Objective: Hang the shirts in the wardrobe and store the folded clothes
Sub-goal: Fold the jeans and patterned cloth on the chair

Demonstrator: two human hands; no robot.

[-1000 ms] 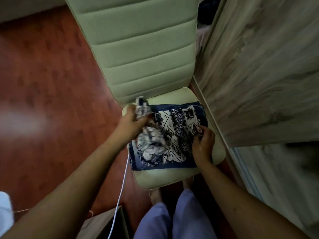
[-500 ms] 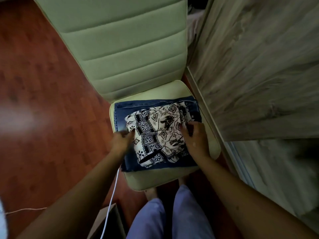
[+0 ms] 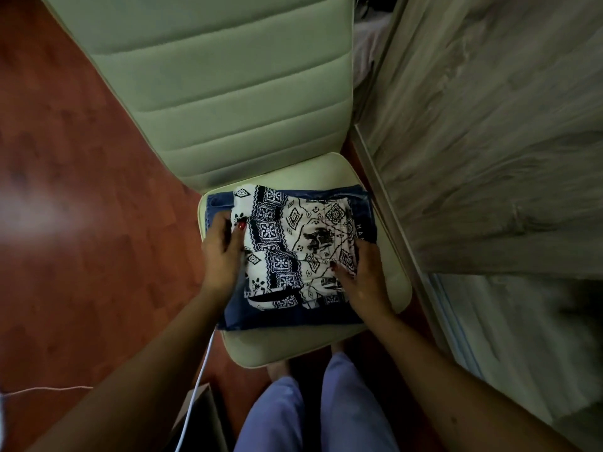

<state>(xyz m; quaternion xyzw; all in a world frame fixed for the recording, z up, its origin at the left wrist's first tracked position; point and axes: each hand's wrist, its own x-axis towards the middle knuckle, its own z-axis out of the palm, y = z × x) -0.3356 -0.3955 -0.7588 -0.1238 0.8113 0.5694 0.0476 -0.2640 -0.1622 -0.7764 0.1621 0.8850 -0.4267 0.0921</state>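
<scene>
A folded white garment with a dark blue print (image 3: pixel 293 246) lies on top of a folded blue denim piece (image 3: pixel 293 318) on the seat of a cream chair (image 3: pixel 280 350). My left hand (image 3: pixel 222 252) is at the left edge of the printed garment, thumb on top and fingers tucked under the edge. My right hand (image 3: pixel 362 275) holds the right edge the same way, thumb resting on the print and fingers going under the fabric. The fingertips of both hands are hidden by cloth.
The chair's padded back (image 3: pixel 222 93) rises just behind the stack. A grey wood-grain wardrobe door (image 3: pixel 489 125) stands close on the right. Reddish wooden floor (image 3: pixel 81 207) spreads to the left. A white cable (image 3: pixel 195 386) hangs by my left arm, near a cardboard box corner (image 3: pixel 202 415).
My left hand laid the bunched printed cloth flat on the denim. Both hands have since moved to the garment's left and right edges, and the view has come closer.
</scene>
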